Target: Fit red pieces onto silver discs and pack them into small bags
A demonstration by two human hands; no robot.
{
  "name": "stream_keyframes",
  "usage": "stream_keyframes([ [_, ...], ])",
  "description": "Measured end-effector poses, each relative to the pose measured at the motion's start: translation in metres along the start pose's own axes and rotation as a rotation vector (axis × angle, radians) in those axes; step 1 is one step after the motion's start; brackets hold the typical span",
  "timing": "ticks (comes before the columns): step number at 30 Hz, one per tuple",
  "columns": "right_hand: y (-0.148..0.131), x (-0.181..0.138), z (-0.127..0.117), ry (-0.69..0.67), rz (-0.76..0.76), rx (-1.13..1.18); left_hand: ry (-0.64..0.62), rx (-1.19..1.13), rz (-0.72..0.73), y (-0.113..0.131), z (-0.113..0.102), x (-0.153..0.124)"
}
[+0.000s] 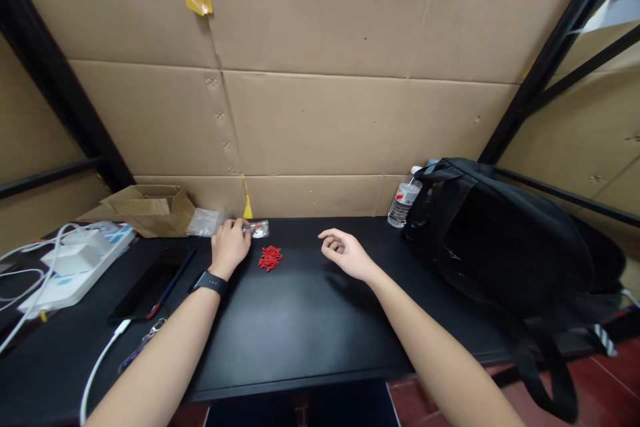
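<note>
The left hand (230, 247) pinches its fingers on a small clear bag (259, 230) lying on the black counter (300, 320), just behind a pile of small red pieces (271, 257). The right hand (345, 253) rests right of the pile, fingers loosely curled and apart, holding nothing. A black backpack (500, 240) stands farther right.

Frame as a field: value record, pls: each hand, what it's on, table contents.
left hand: fingers pinch a small clear bag near the table's far edge; black watch on the wrist
right hand: open, fingers loosely curled, holding nothing, over the black table
between hands: pile of small red pieces, untouched
left side: phone, white power strip, open cardboard box
right side: water bottle, black backpack
backdrop: cardboard wall
</note>
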State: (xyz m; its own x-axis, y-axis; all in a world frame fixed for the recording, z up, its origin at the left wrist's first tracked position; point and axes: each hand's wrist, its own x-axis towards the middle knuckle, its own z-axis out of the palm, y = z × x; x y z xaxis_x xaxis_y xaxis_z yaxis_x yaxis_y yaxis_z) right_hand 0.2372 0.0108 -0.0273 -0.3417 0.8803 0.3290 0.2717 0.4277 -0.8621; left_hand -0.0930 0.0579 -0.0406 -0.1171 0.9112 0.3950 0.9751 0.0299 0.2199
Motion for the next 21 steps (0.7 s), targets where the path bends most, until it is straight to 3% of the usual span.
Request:
stream_keyframes([
  [3,0.0,0.0,-0.001,-0.002,-0.012,-0.033,-0.103,-0.001,0.133,0.007,-0.007,-0.006],
  [6,-0.002,-0.001,-0.003,-0.005,-0.024,-0.071,-0.167,0.041,0.157,0.013,-0.005,-0.013],
  [13,-0.004,0.0,-0.015,0.031,-0.066,-0.301,-0.135,-0.093,0.164,0.01,0.015,-0.006],
  [16,0.002,0.001,-0.026,0.084,-0.087,-0.523,-0.114,-0.246,0.301,0.005,0.013,0.002],
  [21,0.019,0.001,-0.04,0.086,0.028,-0.767,-0.211,-0.357,0.576,0.006,-0.004,0.001],
])
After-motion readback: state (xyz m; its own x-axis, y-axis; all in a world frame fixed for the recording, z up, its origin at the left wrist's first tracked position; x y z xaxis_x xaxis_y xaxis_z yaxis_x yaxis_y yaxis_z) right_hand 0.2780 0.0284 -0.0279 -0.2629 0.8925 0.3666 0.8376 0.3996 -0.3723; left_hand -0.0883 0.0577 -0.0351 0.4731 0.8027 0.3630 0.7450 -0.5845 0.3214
